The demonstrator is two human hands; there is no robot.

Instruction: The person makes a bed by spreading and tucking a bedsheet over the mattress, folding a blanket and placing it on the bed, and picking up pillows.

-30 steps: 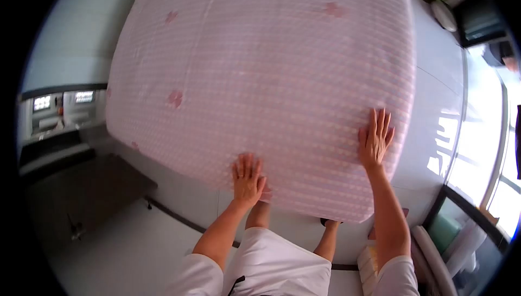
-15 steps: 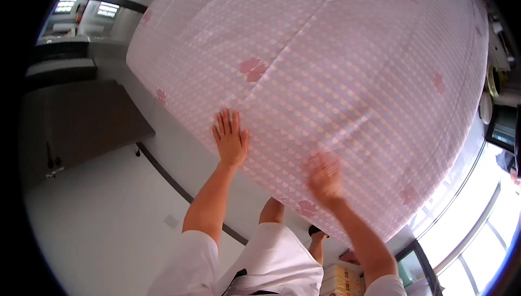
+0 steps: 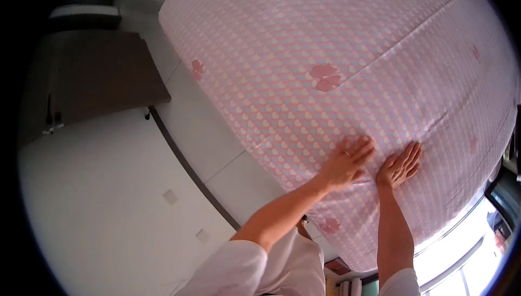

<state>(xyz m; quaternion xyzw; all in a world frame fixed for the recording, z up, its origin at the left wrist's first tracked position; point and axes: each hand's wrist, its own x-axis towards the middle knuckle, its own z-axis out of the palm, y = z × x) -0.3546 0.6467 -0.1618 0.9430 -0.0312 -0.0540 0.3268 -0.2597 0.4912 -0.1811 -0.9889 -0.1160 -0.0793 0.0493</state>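
Note:
A pink sheet (image 3: 293, 117) printed with small hearts and larger darker pink shapes covers a bed. It shows a long crease towards the upper right and smaller wrinkles near the hands. My left hand (image 3: 348, 163), a ring on one finger, rests on or just over the sheet with fingers apart, slightly blurred. Close to its right, my right hand (image 3: 400, 167) lies flat on the sheet with its fingers stretched out. Neither hand grips the cloth.
A dark brown door (image 3: 103, 68) stands at the left, beside a white wall (image 3: 108, 203). Grey floor tiles (image 3: 209, 127) run between the wall and the bed. A bright window (image 3: 467, 263) is at the lower right, with boxes or books (image 3: 347, 287) near the bottom edge.
My left hand has moved right across the sheet, close to my right hand. My right hand has shifted right and now lies flat. The view has turned, showing more wall and door.

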